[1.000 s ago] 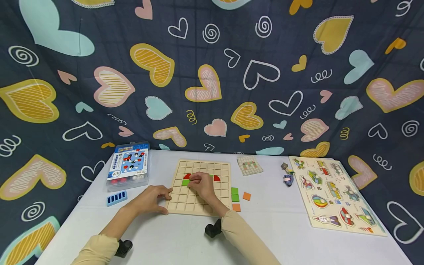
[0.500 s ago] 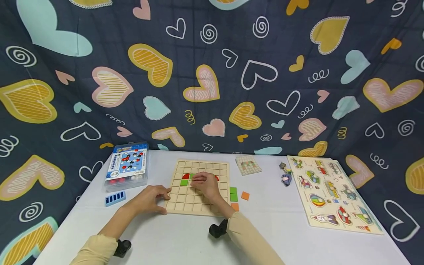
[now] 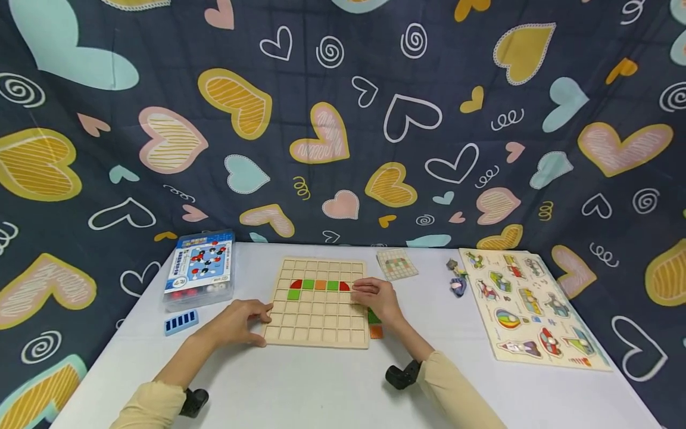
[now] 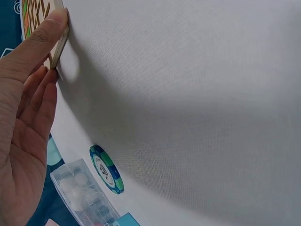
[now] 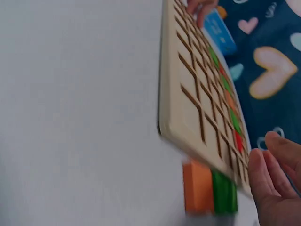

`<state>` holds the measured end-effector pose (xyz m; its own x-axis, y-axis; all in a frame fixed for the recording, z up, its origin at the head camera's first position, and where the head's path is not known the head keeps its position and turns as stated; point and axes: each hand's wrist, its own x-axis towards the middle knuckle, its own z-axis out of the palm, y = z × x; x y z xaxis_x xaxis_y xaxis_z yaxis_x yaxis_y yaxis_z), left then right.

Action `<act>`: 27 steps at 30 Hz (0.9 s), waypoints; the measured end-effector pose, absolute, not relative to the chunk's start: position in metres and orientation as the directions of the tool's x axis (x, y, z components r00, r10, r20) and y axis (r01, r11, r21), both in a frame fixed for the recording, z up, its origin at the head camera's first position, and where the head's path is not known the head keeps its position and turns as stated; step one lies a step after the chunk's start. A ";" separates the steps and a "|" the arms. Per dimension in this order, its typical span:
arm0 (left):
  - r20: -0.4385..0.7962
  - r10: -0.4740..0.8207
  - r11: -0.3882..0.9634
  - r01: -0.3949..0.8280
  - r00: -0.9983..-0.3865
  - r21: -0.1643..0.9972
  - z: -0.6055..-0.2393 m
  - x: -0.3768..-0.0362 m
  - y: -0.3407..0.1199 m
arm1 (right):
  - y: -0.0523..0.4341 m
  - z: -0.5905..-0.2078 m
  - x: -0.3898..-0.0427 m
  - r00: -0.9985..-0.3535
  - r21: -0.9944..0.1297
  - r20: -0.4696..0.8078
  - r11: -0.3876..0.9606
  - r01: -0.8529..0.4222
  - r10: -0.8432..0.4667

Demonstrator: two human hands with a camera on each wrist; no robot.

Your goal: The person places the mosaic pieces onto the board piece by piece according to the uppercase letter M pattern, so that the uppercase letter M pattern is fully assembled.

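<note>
A wooden grid board [image 3: 316, 325] lies on the white table. A row across it holds red quarter-round tiles [image 3: 345, 286] at both ends, green tiles [image 3: 307, 285] and an orange tile [image 3: 320, 285] between them. One more green tile [image 3: 293, 294] sits below the left end. My left hand [image 3: 238, 323] holds the board's near left corner, thumb [image 4: 57, 18] and fingers against its edge. Over the right edge is my right hand [image 3: 379, 298], fingers loosely bent and nothing visible in them. Beneath it, loose green blocks [image 5: 225, 192] and an orange block [image 5: 198, 187] lie beside the board.
A small patterned card [image 3: 397, 264] lies behind my right hand. Further right are small figurines [image 3: 457, 280] and a picture puzzle board [image 3: 527, 310]. At left stand a plastic box [image 3: 200, 268] and a blue slotted piece [image 3: 181, 322]. A round green-blue disc [image 4: 106, 169] shows by my left hand.
My right hand has moved right, off the row of tiles to the board's right edge, uncovering the orange tile in the middle. My left hand stays on the board. The view has shifted slightly.
</note>
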<state>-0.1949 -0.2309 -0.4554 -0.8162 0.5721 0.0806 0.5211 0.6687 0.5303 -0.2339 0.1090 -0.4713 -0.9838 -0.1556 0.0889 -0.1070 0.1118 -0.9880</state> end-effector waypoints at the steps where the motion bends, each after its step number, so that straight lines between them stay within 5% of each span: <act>1: 0.085 0.575 0.663 0.524 -0.814 0.534 -0.456 -0.196 -0.231 | 0.115 -0.471 -0.234 -0.986 -0.988 0.083 0.121 -0.101 -0.143; 7: 0.096 0.575 0.661 0.531 -0.812 0.530 -0.456 -0.197 -0.235 | 0.150 -0.463 -0.235 -0.998 -0.984 0.016 0.174 -0.027 -0.065; 15: 0.087 0.560 0.681 0.518 -0.824 0.518 -0.452 -0.197 -0.237 | 0.188 -0.466 -0.230 -0.990 -0.938 -0.001 0.345 -0.048 -0.141; 27: 0.063 0.562 0.684 0.506 -0.825 0.525 -0.457 -0.199 -0.232 | 0.191 -0.486 -0.206 -0.996 -0.856 0.071 0.509 -0.088 -0.053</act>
<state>-0.1988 -0.2323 -0.4572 -0.8250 0.5616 0.0627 0.5057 0.6842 0.5254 -0.2056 0.1907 -0.4863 -0.9961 -0.0526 0.0707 -0.0877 0.5091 -0.8562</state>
